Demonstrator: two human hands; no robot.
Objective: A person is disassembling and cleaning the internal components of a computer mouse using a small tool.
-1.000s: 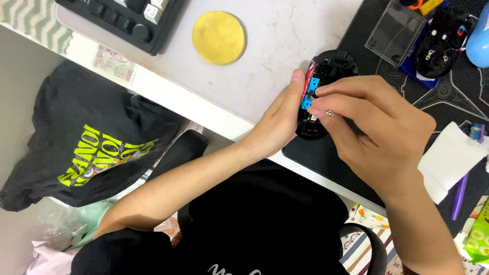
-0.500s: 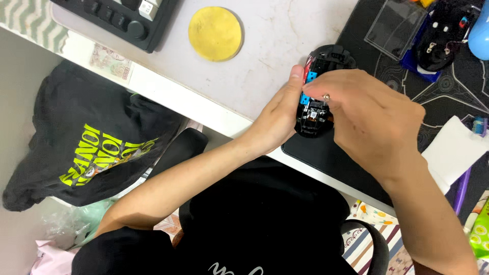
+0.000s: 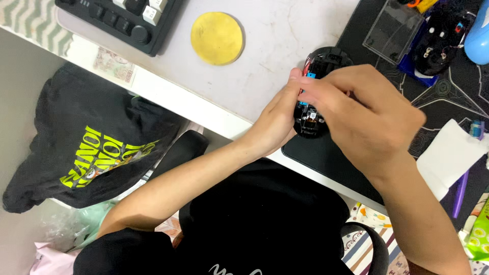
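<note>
**Both hands on an opened mouse at the desk edge**

The left hand (image 3: 275,122) grips the opened mouse (image 3: 311,118) from its left side, thumb along the shell and fingers curled under it. The right hand (image 3: 364,117) comes in from the right and covers most of the mouse, its fingertips pinched on the inner parts near a small blue piece; what exactly they pinch cannot be told. The mouse is black, its innards showing, and it sits at the left edge of the black mat (image 3: 326,158), close to the near edge of the white desk (image 3: 265,46).

On the desk, well apart from the hands, lie a yellow disc (image 3: 217,37) and a black keyboard (image 3: 122,20). On the far right of the mat stand a clear case (image 3: 395,28), a second black mouse (image 3: 440,43) and a blue object (image 3: 478,35). A white sheet (image 3: 451,158) and a purple pen (image 3: 461,191) lie to the right of the right wrist. A black shirt (image 3: 86,147) with yellow print hangs left, below the desk
</note>
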